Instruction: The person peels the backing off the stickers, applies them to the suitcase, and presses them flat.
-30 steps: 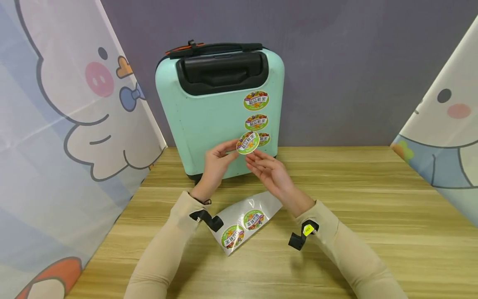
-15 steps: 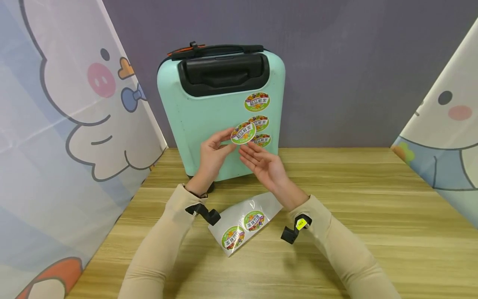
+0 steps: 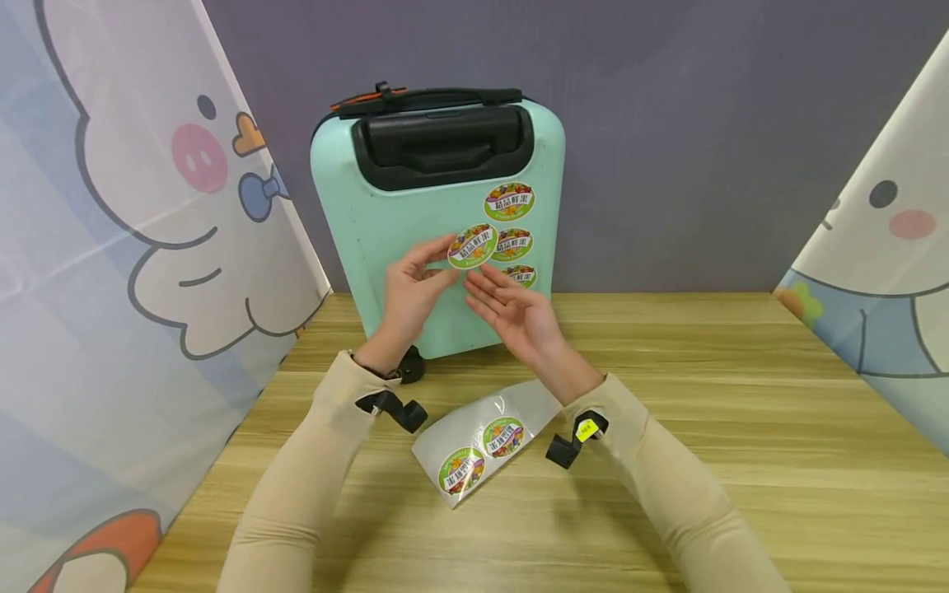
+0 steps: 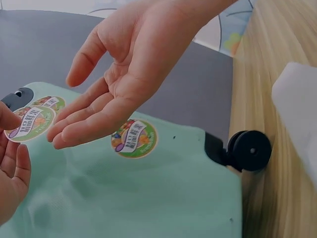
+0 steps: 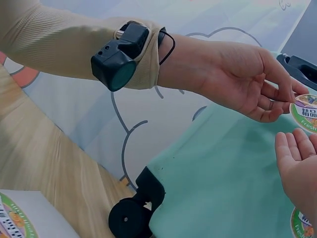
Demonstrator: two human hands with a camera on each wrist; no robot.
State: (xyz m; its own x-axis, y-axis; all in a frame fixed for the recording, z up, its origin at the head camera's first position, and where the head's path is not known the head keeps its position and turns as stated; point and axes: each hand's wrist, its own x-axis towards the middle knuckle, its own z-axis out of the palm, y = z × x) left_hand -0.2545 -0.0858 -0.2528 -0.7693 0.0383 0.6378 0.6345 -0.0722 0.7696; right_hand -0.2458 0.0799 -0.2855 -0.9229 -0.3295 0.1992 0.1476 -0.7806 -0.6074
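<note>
One sticker point(image 3: 472, 246) is pinched in the left hand's point(image 3: 410, 290) grip, before the suitcase point(image 3: 393, 222), near three labels point(image 3: 509, 202) on its face. The right hand's point(image 3: 522, 317) grip is loose, fingers extended just below. A sheet point(image 3: 519, 402) lies on the counter point(image 3: 741, 412).
</note>
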